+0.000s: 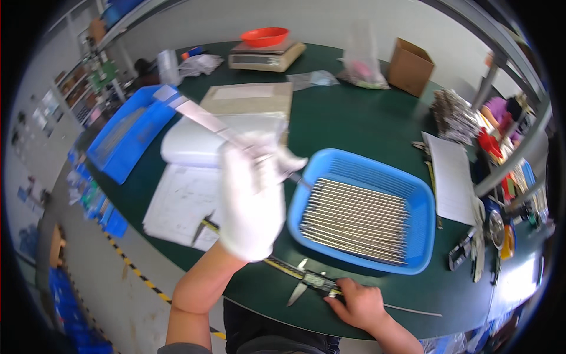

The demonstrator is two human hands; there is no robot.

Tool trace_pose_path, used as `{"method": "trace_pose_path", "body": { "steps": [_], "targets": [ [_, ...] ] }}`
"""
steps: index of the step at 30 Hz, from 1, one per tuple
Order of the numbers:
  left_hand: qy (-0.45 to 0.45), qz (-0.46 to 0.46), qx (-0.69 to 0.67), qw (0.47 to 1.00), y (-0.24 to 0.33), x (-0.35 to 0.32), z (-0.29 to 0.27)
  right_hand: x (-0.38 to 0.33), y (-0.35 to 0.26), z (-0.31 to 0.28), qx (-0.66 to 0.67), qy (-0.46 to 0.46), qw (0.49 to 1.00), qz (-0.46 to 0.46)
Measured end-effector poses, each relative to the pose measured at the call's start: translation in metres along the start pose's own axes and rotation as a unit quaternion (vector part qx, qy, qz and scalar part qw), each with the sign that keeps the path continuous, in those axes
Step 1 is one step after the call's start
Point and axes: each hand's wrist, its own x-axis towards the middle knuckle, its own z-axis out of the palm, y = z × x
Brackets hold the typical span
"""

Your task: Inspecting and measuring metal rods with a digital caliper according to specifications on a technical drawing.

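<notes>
My left hand (253, 197), in a white glove and blurred by motion, is closed around a long pale metallic strip-like piece (200, 115). One end points up and left over the blue tray; the other reaches the rim of the blue basket. Its exact kind is smeared. My bare right hand (361, 304) grips a digital caliper (318, 282) near the front edge of the table. The caliper's jaws stand wide apart, with its beam passing behind my left forearm and a thin rod sticking out to the right. In the blue basket (421, 236) lie many thin metal rods (356, 221) side by side.
A longer blue tray (127, 168) stands at left, beside papers (177, 206) and a clipboard-like folder (280, 97). Behind are a scale (256, 61) with a red dish (265, 36) and a cardboard box (411, 68). Another paper sheet (449, 177) and tools (463, 251) lie at right.
</notes>
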Motion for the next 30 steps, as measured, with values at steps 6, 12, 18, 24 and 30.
{"method": "trace_pose_path", "body": {
  "steps": [6, 12, 18, 24, 30],
  "targets": [
    [0.195, -0.273, -0.084, 0.938, 0.040, -0.096, -0.093, 0.003, 0.009, 0.005, -0.003, -0.001, 1.000, -0.027],
    [0.180, -0.475, -0.268, 0.818, 0.038, -0.159, -0.101, 0.005, -0.002, -0.005, 0.029, -0.012, 0.999, 0.024],
    [0.134, -0.565, -0.291, 0.761, 0.025, -0.157, -0.087, 0.004, -0.007, -0.010, 0.037, -0.021, 0.999, 0.024],
    [0.151, -0.555, -0.279, 0.769, 0.019, -0.153, -0.086, 0.006, -0.008, -0.009, 0.054, -0.021, 0.998, 0.014],
    [0.156, -0.553, -0.261, 0.776, 0.016, -0.152, -0.083, 0.007, -0.008, -0.010, 0.061, -0.016, 0.998, 0.017]
  ]
}}
